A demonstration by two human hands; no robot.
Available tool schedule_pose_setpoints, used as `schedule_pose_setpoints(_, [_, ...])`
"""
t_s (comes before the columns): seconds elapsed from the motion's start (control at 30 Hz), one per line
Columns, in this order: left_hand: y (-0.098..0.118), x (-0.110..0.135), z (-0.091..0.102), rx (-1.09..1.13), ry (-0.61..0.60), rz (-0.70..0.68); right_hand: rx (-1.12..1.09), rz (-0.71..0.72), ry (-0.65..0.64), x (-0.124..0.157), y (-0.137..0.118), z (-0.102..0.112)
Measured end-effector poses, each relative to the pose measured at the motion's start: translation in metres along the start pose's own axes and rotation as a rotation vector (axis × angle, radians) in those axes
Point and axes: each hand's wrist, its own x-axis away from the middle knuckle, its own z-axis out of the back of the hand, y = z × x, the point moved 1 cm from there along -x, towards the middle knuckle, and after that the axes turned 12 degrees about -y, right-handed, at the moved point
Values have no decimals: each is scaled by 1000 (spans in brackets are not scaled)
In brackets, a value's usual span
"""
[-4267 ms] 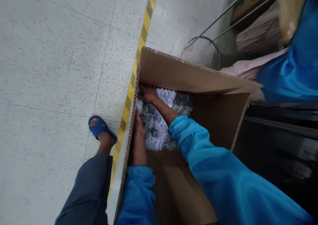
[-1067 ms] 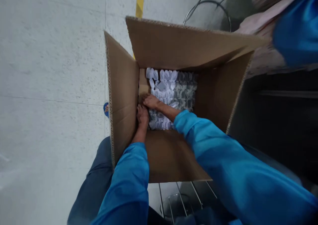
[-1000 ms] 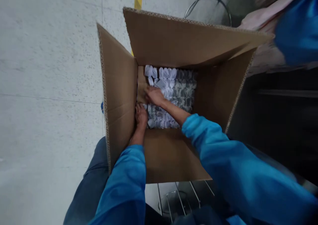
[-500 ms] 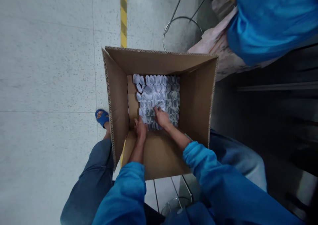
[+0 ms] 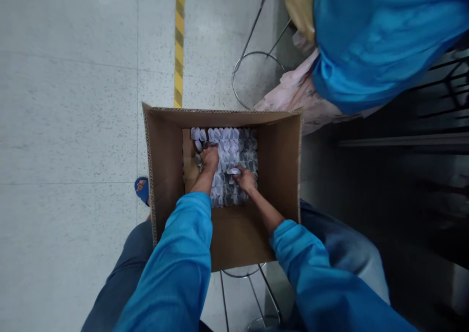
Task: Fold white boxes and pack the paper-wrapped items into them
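Note:
An open cardboard box (image 5: 238, 234) stands before me, with rows of small pieces in white and translucent wrapping (image 5: 229, 146) on its bottom. My left hand (image 5: 210, 158) reaches in at the left end of the rows. Its fingers are bent down and closed among the pieces; what they grip is hidden. Between the fingertips of my right hand (image 5: 246, 179) is a small white wrapped piece (image 5: 233, 171), held just over the middle rows. What the wrapping contains cannot be made out.
A metal-legged stool (image 5: 252, 53) stands beyond the box, close to a person in a blue garment (image 5: 366, 44). Yellow-black tape (image 5: 179, 44) runs along the floor. Metal legs (image 5: 269, 293) show below the box, and a blue sandal (image 5: 141, 189) is at its left.
My left hand has moved from the near left corner up to the far rows. My right hand now has a white wrapped piece at its fingertips. The box appears lower in view.

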Motion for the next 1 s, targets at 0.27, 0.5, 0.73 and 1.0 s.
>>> schedule_pose_setpoints(0.27, [19,234,37,467,266,-166,-335,296,327,217,-15,14])
schedule_pose_setpoints(0.5, [92,520,-28,625,18,-1002,-52,384,939,550,100,-30])
schedule_pose_setpoints(0.73, [283,725,-216,206,-255,-1810,-330,-763,1437,781,363,-119])
schedule_pose_setpoints(1.0, [383,735,-346,-302,-270,-1705,-441,-781,1272,789,496,-129])
